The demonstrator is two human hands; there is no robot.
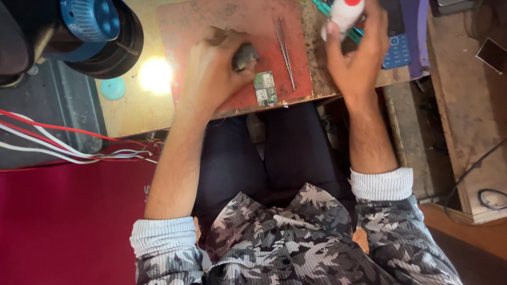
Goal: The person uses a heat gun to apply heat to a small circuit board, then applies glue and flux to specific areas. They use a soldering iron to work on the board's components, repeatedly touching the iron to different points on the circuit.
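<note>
The small green circuit board (pixel 265 88) lies on the red mat (pixel 222 21) just below the left hand (pixel 214 71) fingers, curled round a small dark object (pixel 244 55), while the right hand (pixel 356 50) fingers clasp a white red-capped bottle (pixel 344 13) beyond thin tweezers (pixel 285 50).

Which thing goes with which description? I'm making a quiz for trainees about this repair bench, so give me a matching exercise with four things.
Things:
1. circuit board
2. tweezers
3. white bottle
4. blue disc

Descriptions:
A. held in the right hand
B. lying on the red mat, thin and metallic
C. on the wooden bench beside the bright light spot
D. green, near the mat's front edge, by the left hand

Pairs: 1-D, 2-B, 3-A, 4-C
</note>
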